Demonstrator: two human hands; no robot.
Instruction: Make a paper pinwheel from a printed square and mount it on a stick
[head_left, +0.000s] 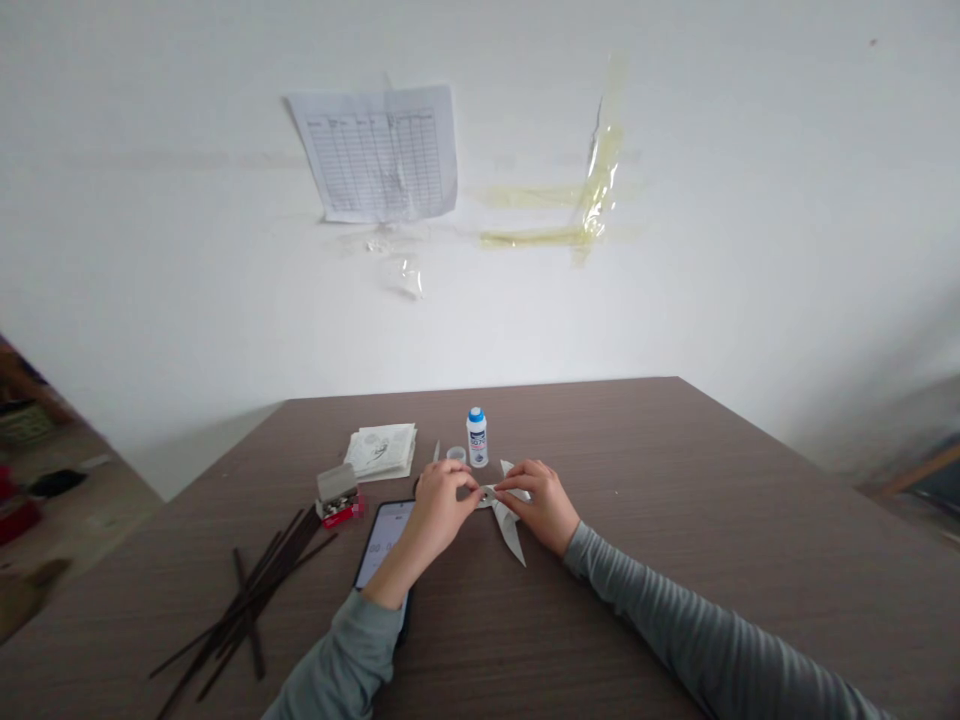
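A white folded paper piece (510,532) with pointed blades lies on the table between my hands. My left hand (444,497) has thumb and fingers pressed together at its centre, by a small round grey part (487,495). My right hand (541,500) pinches the paper from the other side, with a blade showing behind the fingers. Just beyond them stands a white bottle with a blue cap (477,438), next to a small clear round container (456,454). What lies under the fingertips is mostly hidden.
On the brown table (675,470), a paper stack (381,451), an open red box of small metal pieces (340,500) and dark sticks (251,600) lie to the left. A phone (384,540) rests partly beneath my left forearm. Behind is a wall with a taped sheet (379,155).
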